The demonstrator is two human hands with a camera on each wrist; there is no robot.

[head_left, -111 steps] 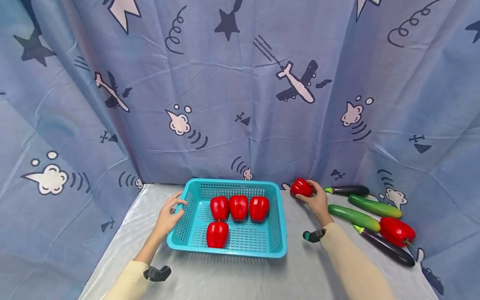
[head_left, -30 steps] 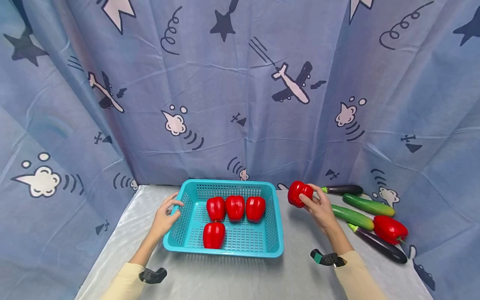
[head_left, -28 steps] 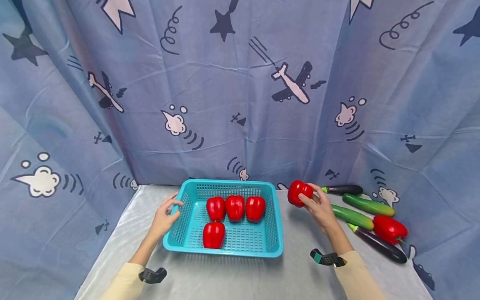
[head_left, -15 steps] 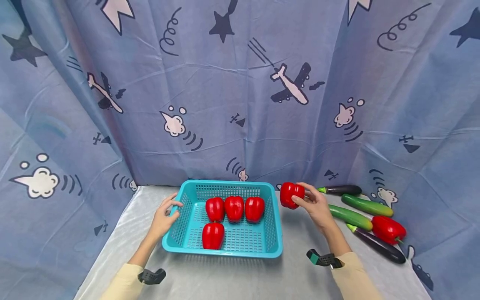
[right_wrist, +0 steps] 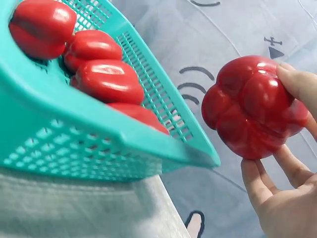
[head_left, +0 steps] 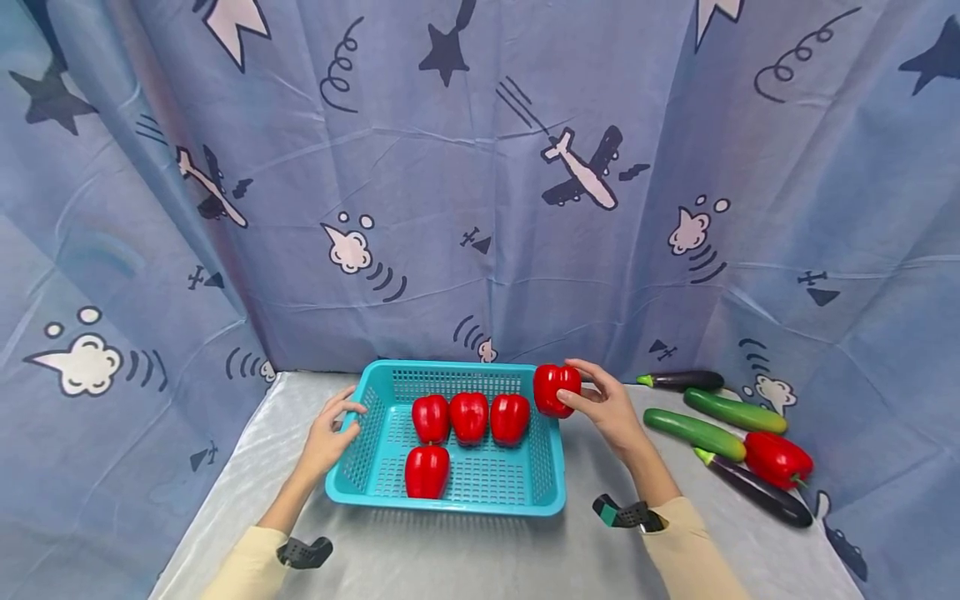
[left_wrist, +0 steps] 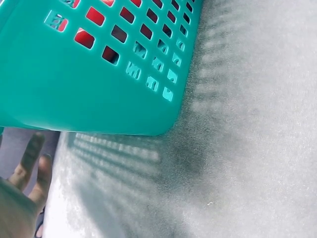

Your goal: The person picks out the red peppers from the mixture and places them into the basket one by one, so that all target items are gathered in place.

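Note:
My right hand (head_left: 609, 410) holds a red bell pepper (head_left: 557, 391) between thumb and fingers, over the back right corner of a turquoise plastic basket (head_left: 442, 506). In the right wrist view the pepper (right_wrist: 252, 106) shows its lobed end, raised beside the basket's rim. Inside the basket, three red bell peppers (head_left: 468, 417) form a row and another (head_left: 427, 472) lies in front of them. My left hand (head_left: 330, 433) rests at the basket's left rim, fingers relaxed over the edge. The left wrist view catches its fingers (left_wrist: 30, 158) close below the basket's side.
Right of the basket on the grey-white table (head_left: 480, 558) lie two cucumbers (head_left: 693, 432), two eggplants (head_left: 753, 487) and one more red bell pepper (head_left: 778, 459). A blue patterned curtain (head_left: 420, 317) hangs behind and along both sides of the table.
My right hand has lifted the bell pepper from the table's back edge and carried it left to the basket's right rim. The left hand has stayed at the left rim.

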